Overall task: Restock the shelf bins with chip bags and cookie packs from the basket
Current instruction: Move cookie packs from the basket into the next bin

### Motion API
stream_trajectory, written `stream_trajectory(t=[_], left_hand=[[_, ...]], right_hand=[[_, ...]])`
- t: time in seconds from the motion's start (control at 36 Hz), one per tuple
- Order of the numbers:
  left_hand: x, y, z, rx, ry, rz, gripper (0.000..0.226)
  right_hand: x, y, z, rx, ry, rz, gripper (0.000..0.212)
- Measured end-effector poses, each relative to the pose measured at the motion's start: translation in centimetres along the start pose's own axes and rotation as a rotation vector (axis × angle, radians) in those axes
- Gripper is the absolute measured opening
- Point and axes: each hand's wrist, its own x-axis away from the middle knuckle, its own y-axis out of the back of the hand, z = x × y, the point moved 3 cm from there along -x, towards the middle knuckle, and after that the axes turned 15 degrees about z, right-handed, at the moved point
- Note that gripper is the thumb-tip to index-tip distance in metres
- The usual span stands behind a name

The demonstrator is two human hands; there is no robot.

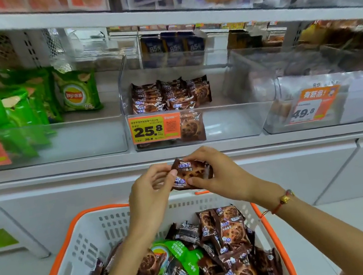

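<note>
Between left hand [150, 189] and right hand [216, 169]: cookie pack [190, 171], pinched.

The single head-worn wide-angle camera looks forward and down from close above the basket [91, 237], taking in both forearms at the bottom edge and facing the shelf bins [197, 125] straight ahead at near range.
</note>
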Motion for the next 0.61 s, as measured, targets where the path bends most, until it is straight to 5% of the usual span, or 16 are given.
stream_trajectory(t=[0.19,0.31,0.44,0.61], left_hand=[[-4.3,2.9,-5.4,-0.100,-0.212,-0.046,0.019],[-6.9,4.4,-8.1,-0.228,-0.273,-0.105,0.007],[-9.8,6.6,-9.4,-0.417,-0.329,-0.322,0.020],[-11.6,8.1,-6.8,-0.518,-0.201,-0.481,0.040]], right_hand=[[-2.5,5.7,3.2,0.104,0.068,-0.067,0.045],[-4.5,10.0,3.6,0.080,0.054,-0.025,0.039],[-7.4,14.9,1.1,-0.237,-0.086,0.010,0.023],[-11.5,19.1,-4.3,-0.553,-0.344,-0.110,0.018]])
